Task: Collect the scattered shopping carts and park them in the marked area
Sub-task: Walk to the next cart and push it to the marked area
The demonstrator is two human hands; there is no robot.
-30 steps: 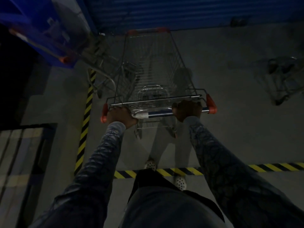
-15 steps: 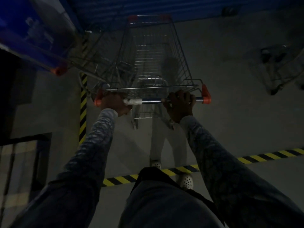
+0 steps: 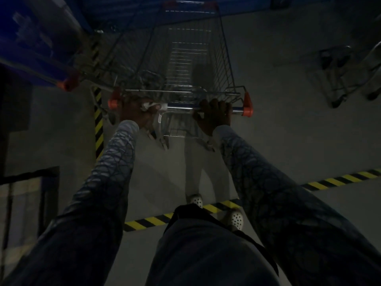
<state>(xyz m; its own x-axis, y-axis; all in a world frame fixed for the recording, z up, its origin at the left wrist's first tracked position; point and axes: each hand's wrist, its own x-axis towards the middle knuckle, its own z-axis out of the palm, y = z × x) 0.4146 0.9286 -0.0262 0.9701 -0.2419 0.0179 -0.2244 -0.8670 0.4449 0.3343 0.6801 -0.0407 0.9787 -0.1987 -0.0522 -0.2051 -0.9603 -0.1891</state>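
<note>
Three carts: middle cart (image 3: 191, 58), left cart (image 3: 67, 84), right cart (image 3: 338, 83). Two hands: left hand (image 3: 136, 112), right hand (image 3: 214, 114). Two shoes (image 3: 195, 200) (image 3: 237, 220). Two striped floor lines (image 3: 98, 120) (image 3: 148, 221).

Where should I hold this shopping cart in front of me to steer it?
Grip the handle bar of the shopping cart from behind, hands wide near the orange end caps. The bar spans the basket's wide near end, so spaced hands likely give the best turning leverage. Your left hand and right hand grip it that way.
</note>
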